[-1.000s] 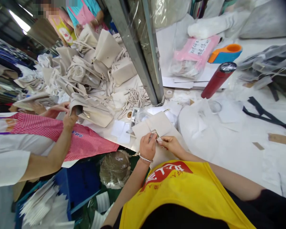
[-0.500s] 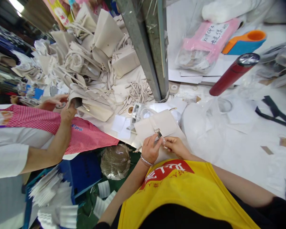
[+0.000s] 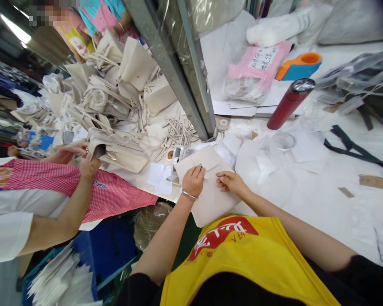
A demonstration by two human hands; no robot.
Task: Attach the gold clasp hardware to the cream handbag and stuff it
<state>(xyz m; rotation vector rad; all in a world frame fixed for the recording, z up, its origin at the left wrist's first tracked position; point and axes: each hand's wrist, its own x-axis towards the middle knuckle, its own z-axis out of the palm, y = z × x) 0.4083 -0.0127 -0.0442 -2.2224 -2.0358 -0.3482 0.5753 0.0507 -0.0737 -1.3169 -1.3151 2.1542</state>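
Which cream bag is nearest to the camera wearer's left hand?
The flat, flapped cream bag under that left hand; the other cream bags lie farther left, apart from it.

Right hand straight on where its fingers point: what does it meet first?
Likely the left hand, across the beige bag; how high the right hand sits is unclear, so it may brush the bag first.

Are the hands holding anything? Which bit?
The left hand seems to hold the bag by its clasp. Whether the right hand holds anything, I can't tell.
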